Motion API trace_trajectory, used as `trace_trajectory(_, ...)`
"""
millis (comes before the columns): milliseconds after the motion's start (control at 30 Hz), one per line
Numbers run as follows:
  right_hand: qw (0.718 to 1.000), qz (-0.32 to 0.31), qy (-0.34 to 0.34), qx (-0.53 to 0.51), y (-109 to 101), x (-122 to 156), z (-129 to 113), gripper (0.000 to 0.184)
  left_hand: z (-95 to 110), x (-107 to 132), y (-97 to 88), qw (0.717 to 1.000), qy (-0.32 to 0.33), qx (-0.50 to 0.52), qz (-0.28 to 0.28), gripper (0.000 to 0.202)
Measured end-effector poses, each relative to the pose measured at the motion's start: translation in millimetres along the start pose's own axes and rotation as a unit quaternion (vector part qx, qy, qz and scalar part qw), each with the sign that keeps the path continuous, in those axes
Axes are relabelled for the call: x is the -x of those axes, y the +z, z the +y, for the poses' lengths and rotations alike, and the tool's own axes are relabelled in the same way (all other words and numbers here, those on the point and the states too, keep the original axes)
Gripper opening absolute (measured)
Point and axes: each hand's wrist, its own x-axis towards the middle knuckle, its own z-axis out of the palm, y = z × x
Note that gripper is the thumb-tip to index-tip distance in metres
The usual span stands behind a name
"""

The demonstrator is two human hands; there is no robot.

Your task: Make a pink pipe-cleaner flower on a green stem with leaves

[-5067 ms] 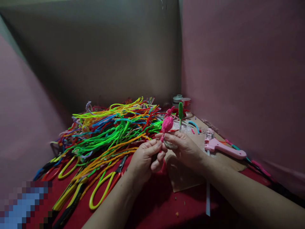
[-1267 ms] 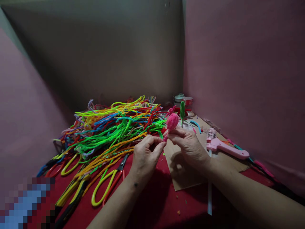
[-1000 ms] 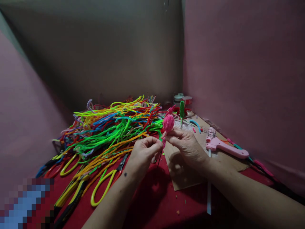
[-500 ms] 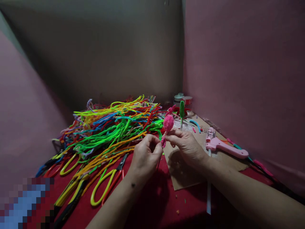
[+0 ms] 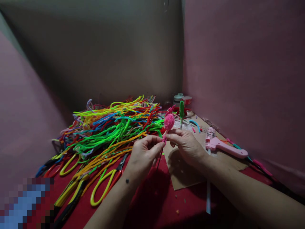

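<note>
A pink pipe-cleaner flower (image 5: 169,122) with a rounded fuzzy head is held upright between my two hands, above the table. The fingers of my left hand (image 5: 148,150) are pinched on the pink fuzzy part just below the head. A thin dark stem slants down beneath those fingers. My right hand (image 5: 187,144) is closed on the flower from the other side, right under its head; part of its grip is hidden. Behind it stands a green fuzzy leaf shape (image 5: 181,109) on a stem.
A heap of coloured pipe cleaners (image 5: 114,127) spreads across the left. In front lie yellow-and-red scissors (image 5: 103,188) and yellow-and-black pliers (image 5: 71,192). A pink glue gun (image 5: 224,146) with a glue stick rests on cardboard (image 5: 183,178) at right, over a red cloth (image 5: 157,210).
My left fingers have straightened somewhat and pressed closer around the pink part below the head, covering more of it. The flower has shifted very slightly to the right.
</note>
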Motion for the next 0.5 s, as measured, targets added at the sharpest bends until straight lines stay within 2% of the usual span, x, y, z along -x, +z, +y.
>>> trace_trajectory(100,1.000,-0.008,0.000,0.010,0.5,0.5,1.0,0.008,-4.0,-0.5,1.5,0.998,0.022,-0.046,0.021,0.020)
trace_trajectory(300,0.999,-0.022,-0.015,0.022,1.8,0.9,1.0,0.007,-6.3,-2.3,-4.5,0.995,0.012,-0.103,-0.008,0.025)
trace_trajectory(400,1.000,-0.003,-0.009,0.016,1.8,1.2,-0.6,0.006,-6.6,-5.1,-8.7,0.993,0.048,-0.107,0.025,0.023)
trace_trajectory(500,1.000,0.007,-0.006,0.016,2.2,1.4,-1.5,0.007,-9.2,-6.8,-7.3,0.981,0.117,-0.134,0.073,0.024)
